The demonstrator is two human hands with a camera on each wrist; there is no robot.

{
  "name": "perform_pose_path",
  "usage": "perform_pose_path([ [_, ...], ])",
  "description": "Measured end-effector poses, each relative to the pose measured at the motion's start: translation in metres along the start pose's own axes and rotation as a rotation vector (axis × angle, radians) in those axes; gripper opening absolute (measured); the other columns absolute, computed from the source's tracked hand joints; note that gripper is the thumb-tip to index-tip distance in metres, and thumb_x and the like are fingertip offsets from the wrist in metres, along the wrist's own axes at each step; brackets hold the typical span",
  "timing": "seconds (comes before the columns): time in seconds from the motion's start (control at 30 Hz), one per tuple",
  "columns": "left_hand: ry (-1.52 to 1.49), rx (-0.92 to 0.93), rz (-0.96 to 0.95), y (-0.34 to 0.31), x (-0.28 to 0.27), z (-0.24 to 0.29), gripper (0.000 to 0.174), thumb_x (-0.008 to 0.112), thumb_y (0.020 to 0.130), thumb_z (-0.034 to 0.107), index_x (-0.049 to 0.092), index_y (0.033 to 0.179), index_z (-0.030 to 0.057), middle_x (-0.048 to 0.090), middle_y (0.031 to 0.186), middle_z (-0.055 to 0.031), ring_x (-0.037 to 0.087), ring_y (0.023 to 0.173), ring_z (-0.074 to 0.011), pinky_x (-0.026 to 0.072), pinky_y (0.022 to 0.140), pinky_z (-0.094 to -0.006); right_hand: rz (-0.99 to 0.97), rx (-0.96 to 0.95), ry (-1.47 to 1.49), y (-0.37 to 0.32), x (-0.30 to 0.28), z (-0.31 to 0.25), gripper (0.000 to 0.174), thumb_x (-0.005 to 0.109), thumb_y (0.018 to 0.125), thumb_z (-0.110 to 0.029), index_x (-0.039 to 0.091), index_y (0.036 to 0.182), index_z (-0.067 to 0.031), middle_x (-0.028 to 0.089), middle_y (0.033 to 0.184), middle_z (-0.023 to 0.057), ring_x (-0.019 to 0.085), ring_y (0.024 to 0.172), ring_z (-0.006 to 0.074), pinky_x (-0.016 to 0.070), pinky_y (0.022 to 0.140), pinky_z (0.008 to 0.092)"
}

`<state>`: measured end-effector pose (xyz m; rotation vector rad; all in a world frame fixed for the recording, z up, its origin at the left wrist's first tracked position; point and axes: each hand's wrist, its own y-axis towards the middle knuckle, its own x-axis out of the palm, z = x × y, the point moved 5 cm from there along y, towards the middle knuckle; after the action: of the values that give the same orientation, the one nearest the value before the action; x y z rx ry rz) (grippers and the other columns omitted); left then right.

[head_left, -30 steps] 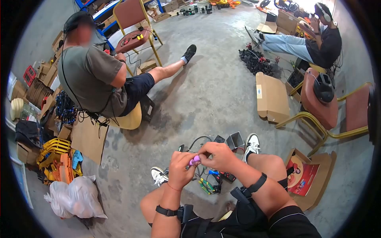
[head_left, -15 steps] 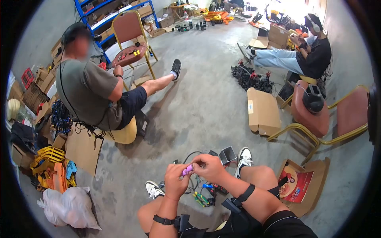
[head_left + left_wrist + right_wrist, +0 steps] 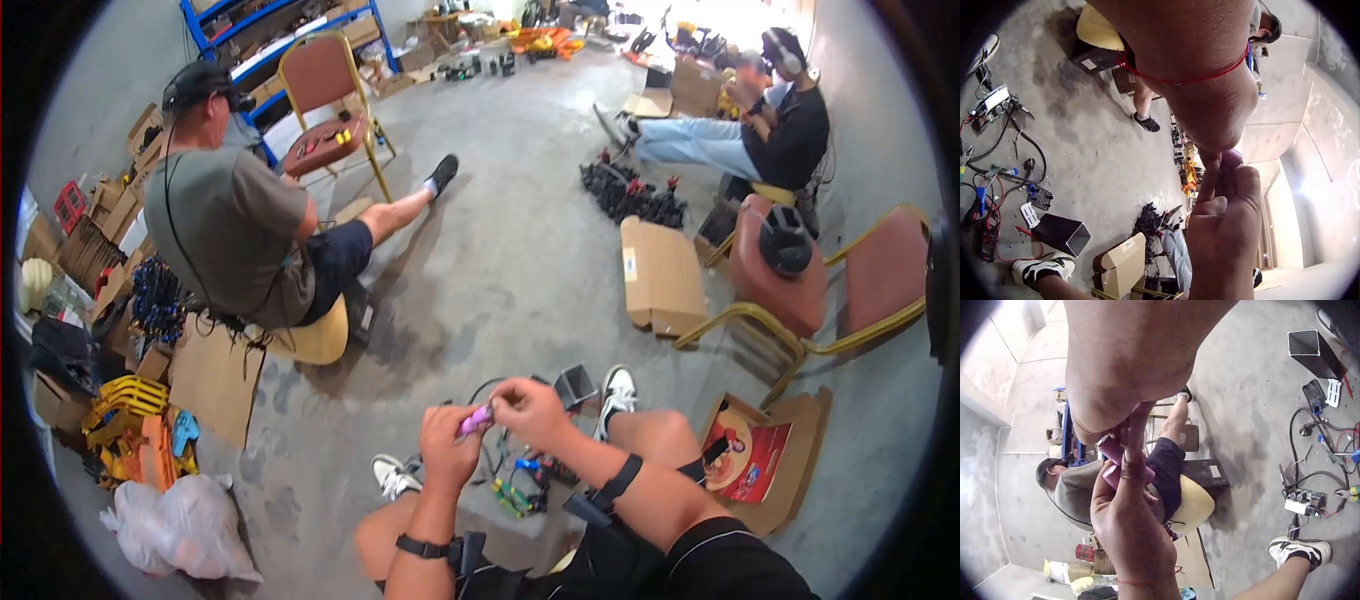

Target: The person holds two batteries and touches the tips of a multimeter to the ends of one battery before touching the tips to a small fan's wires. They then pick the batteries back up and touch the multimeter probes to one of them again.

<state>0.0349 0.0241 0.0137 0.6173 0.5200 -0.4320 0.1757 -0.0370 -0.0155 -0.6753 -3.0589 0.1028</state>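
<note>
We grip two purple cylinders point(image 3: 474, 421) in the left hand point(image 3: 447, 447), at six o'clock in the head view; the right hand point(image 3: 532, 411) pinches at their two-o'clock end. Outward from them we have an open-ended dark box point(image 3: 575, 387) at two, white bags point(image 3: 190, 530) at eight, a seated person point(image 3: 225, 215) at ten.

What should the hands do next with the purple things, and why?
I'd hold the left hand steady and gently turn one of the purple cylinders with the right hand. In the right wrist view, the two sit close together but seem to point different ways, so turning might line them up.
</note>
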Motion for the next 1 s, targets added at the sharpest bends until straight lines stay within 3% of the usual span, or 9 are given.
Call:
perform_pose_path([
  [0.17, -0.054, -0.017, 0.046, 0.004, 0.000, 0.000, 0.020, 0.078, 0.068, 0.011, 0.069, 0.085, 0.0073, 0.063, 0.080, -0.0066, 0.055, 0.077, -0.0247, 0.0446, 0.070, -0.0349, -0.048, -0.006, 0.309, 0.006, 0.002, 0.009, 0.013, 0.057, 0.091, -0.003, 0.057, 0.100, 0.0059, 0.065, 0.094, 0.0104, 0.064, 0.083, 0.0140, 0.0547, 0.076, 0.0285],
  [0.37, -0.050, -0.029, 0.067, 0.006, -0.002, -0.004, 0.021, 0.080, 0.067, 0.012, 0.068, 0.084, 0.0072, 0.063, 0.079, -0.0060, 0.054, 0.077, -0.0242, 0.0437, 0.070, -0.0340, -0.092, -0.002, 0.451, 0.008, 0.004, 0.015, 0.012, 0.052, 0.093, 0.000, 0.054, 0.103, 0.0064, 0.065, 0.101, 0.0133, 0.063, 0.092, 0.0162, 0.0546, 0.082, 0.0308],
  [0.6, -0.070, -0.047, 0.080, 0.006, -0.003, -0.004, 0.020, 0.079, 0.069, 0.015, 0.069, 0.084, 0.0078, 0.063, 0.078, -0.0049, 0.054, 0.076, -0.0245, 0.0441, 0.067, -0.0339, -0.103, -0.026, 0.492, 0.005, 0.004, 0.008, 0.011, 0.052, 0.094, -0.001, 0.054, 0.102, 0.0061, 0.064, 0.106, 0.0158, 0.063, 0.093, 0.0170, 0.0545, 0.085, 0.0323],
  [0.7, -0.079, -0.065, 0.096, 0.004, -0.004, -0.006, 0.020, 0.080, 0.069, 0.014, 0.069, 0.084, 0.0076, 0.063, 0.078, -0.0050, 0.054, 0.075, -0.0241, 0.0441, 0.067, -0.0335, -0.118, -0.004, 0.494, 0.003, 0.006, 0.007, 0.009, 0.048, 0.094, 0.002, 0.055, 0.099, 0.0056, 0.062, 0.107, 0.0171, 0.062, 0.099, 0.0219, 0.0531, 0.088, 0.0381],
  [0.77, -0.069, -0.079, 0.104, 0.005, -0.005, -0.007, 0.020, 0.080, 0.068, 0.013, 0.068, 0.083, 0.0076, 0.062, 0.078, -0.0054, 0.054, 0.075, -0.0241, 0.0441, 0.067, -0.0332, -0.105, -0.042, 0.447, 0.003, 0.006, 0.006, 0.009, 0.053, 0.093, -0.001, 0.057, 0.099, 0.0044, 0.065, 0.107, 0.0133, 0.062, 0.091, 0.0132, 0.0531, 0.082, 0.0286],
  [1.0, -0.053, -0.082, 0.122, 0.004, -0.005, -0.009, 0.021, 0.081, 0.068, 0.014, 0.067, 0.081, 0.0071, 0.061, 0.076, -0.0061, 0.053, 0.075, -0.0244, 0.0432, 0.066, -0.0341, -0.078, -0.046, 0.181, 0.003, 0.000, 0.004, 0.007, 0.058, 0.089, -0.005, 0.062, 0.093, -0.0001, 0.066, 0.113, 0.0104, 0.060, 0.085, 0.0075, 0.0495, 0.072, 0.0229],
])
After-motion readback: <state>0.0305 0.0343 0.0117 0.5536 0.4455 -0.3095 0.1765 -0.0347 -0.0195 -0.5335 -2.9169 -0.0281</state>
